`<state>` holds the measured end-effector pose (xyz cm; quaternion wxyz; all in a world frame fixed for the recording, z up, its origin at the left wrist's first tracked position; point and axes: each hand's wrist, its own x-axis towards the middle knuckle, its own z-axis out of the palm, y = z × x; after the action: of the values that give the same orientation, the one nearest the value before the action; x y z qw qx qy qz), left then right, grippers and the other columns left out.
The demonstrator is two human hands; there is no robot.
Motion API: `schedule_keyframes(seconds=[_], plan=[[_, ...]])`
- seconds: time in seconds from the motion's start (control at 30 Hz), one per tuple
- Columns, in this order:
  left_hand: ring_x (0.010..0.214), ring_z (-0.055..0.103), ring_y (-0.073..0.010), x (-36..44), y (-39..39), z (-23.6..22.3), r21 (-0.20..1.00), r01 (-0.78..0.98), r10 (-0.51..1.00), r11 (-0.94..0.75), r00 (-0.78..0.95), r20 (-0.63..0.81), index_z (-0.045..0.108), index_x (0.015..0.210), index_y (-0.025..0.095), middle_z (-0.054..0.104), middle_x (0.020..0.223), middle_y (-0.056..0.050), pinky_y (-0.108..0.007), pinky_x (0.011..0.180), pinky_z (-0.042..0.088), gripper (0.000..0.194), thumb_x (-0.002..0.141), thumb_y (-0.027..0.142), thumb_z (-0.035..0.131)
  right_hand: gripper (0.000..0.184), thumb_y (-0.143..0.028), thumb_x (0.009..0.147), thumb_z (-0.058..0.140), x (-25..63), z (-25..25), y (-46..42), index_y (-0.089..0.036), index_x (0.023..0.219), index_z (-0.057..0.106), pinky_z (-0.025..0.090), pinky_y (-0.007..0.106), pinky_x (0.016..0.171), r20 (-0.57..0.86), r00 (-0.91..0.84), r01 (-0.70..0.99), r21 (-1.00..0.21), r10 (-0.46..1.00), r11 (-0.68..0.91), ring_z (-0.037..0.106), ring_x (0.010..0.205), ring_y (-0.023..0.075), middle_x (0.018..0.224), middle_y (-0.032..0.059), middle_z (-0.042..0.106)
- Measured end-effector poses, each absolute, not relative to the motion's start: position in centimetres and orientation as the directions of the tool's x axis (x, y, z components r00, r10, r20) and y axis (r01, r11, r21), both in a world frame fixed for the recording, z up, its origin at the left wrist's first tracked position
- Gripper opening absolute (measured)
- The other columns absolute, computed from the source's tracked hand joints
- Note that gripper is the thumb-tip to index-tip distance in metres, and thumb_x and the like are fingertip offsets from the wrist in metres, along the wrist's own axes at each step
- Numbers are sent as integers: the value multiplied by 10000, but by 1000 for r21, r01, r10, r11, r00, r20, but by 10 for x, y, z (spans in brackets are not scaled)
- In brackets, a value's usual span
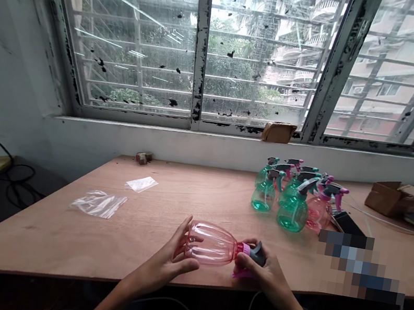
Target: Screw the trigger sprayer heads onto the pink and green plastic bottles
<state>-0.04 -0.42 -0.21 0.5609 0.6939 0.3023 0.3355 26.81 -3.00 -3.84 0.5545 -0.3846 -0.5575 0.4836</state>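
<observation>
A clear pink spray bottle [213,244] lies on its side near the front edge of the wooden table [167,201]. My left hand [169,260] curls around its rounded base. My right hand [264,271] grips the grey and pink trigger head at the bottle's neck. Both hands hold the same bottle, just above or on the table top.
A cluster of several green and pink spray bottles [295,196] stands at the back right. Two clear plastic bags [99,203] lie to the left. A cardboard box [398,197] and a dark phone [345,220] sit at the right. A window runs behind the table.
</observation>
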Motion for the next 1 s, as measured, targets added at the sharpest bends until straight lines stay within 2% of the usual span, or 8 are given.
schedule_keyframes(seconds=[0.1,0.2,0.37,0.47,0.63,0.73,0.93,1.0], plan=[[1425,327,-316,0,-4,0,973,62,803,-221,578,146,155,1557,319,353,1542,-127,-473,1150,327,875,869,362,695,346,-429,837,738,268,-38,-30,-183,974,536,557,289,587,247,-89,-103,-966,965,237,702,607,189,675,12,719],[1467,254,-297,-1,-4,-2,968,40,797,-249,577,181,142,1541,405,213,1622,-70,-458,1170,292,920,842,322,733,337,-428,842,733,268,-37,-30,-182,963,535,556,289,599,257,-87,-103,-963,962,248,696,603,183,666,11,715],[1401,381,-295,0,-7,1,984,60,795,-169,599,100,-11,1561,323,366,1524,-149,-470,1156,308,1047,834,328,742,346,-427,838,740,268,-38,-30,-186,969,529,558,282,600,256,-94,-126,-962,962,243,693,600,175,667,2,710],[1371,422,-307,0,-7,5,983,90,804,-162,589,78,34,1571,256,409,1496,-172,-474,1155,317,962,874,373,686,348,-425,839,739,269,-38,-31,-185,976,528,559,282,600,247,-101,-121,-965,964,235,697,610,178,673,3,713],[1470,258,-300,1,-3,-2,958,95,802,-271,573,170,81,1562,340,171,1640,-82,-460,1213,211,946,857,325,712,356,-441,835,735,268,-38,-30,-184,970,528,560,291,597,252,-91,-112,-964,963,242,693,602,182,667,4,709],[1463,270,-302,1,-3,-5,956,81,804,-283,563,191,64,1560,348,259,1603,-86,-481,1217,188,993,835,303,740,372,-457,821,741,267,-37,-31,-186,965,531,563,307,594,239,-92,-104,-968,967,229,696,607,194,675,7,705],[1284,498,-300,1,-3,2,979,93,834,-183,542,105,154,1558,213,509,1367,-151,-475,1137,345,819,916,427,615,383,-487,817,735,267,-35,-32,-192,961,537,559,327,606,234,-78,-74,-971,969,228,699,616,210,678,14,708],[1247,526,-300,1,-3,2,982,90,839,-169,535,96,192,1546,208,533,1326,-148,-479,1117,370,845,880,418,668,390,-497,813,735,267,-35,-31,-193,959,541,555,324,613,235,-66,-63,-971,970,231,699,615,211,676,16,713]])
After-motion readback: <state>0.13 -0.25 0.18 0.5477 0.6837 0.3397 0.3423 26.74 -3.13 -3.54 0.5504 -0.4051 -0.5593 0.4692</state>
